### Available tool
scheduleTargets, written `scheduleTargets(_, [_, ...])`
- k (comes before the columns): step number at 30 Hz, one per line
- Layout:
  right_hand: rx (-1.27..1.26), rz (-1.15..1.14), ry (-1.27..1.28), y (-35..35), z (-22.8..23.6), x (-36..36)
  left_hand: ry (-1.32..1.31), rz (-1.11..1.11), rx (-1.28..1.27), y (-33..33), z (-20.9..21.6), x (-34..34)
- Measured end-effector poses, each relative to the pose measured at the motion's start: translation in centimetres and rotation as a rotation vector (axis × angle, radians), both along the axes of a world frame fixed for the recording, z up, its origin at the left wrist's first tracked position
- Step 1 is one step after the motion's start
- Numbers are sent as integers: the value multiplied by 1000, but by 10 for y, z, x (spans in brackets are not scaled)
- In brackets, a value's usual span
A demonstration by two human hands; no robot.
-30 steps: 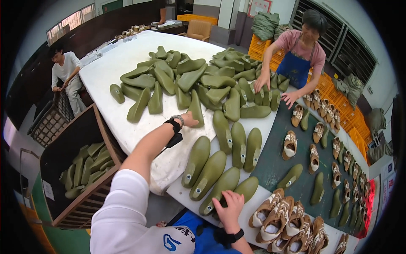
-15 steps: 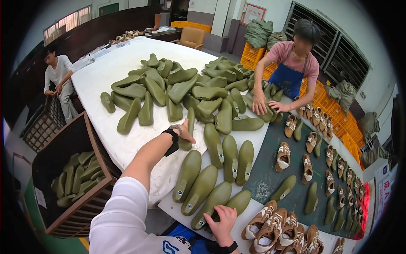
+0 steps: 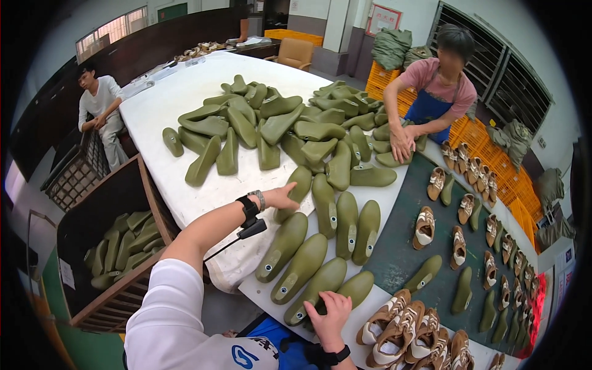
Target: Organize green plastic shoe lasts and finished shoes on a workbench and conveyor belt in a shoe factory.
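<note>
1. Green shoe last (image 3: 301, 180): held by left hand (image 3: 279, 198), seemingly pinched between thumb and fingers.
2. Drawn toward the body from the pile (image 3: 245, 126) beyond that grip within the past second, and turned roughly parallel to the lined-up lasts (image 3: 290, 243) just nearer than the grip.
3. Likely to mean one more last being ordered.
4. Right hand (image 3: 328, 311): placed over the near end of another last (image 3: 359, 285), thumb parted from fingers; cannot tell whether pinching.
</note>
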State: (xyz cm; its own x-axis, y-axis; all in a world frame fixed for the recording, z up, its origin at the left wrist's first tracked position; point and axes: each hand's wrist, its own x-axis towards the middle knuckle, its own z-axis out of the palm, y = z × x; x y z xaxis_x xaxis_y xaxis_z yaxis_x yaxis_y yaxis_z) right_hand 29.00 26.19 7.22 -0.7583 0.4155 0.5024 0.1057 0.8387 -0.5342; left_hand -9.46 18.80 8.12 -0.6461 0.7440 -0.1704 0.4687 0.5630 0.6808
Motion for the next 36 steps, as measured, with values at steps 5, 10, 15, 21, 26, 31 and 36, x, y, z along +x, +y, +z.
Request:
scheduleTargets(5, [30,17,-23,0,-2,-1,234,467,43,-10,-21,-77])
scheduleTargets(10, [-2,21,-73,-7,10,1,93,678,16,-9,-48,-150])
scheduleTargets(15, [-36,24,-96,-8,10,2,107,791,45,-11,-60,-170])
scheduleTargets(21, [-38,10,-84,-3,7,-4,-560,764,514,-24,-45,-145])
scheduleTargets(26, [-33,13,-57,-2,9,-8,-1413,657,962,-92,24,-64])
scheduleTargets(31, [-39,1,-78,0,9,-10,-1254,299,904,-72,86,9])
scheduleTargets(36, [-53,-1,-96,-5,12,-7,-1551,154,1019,55,102,-6])
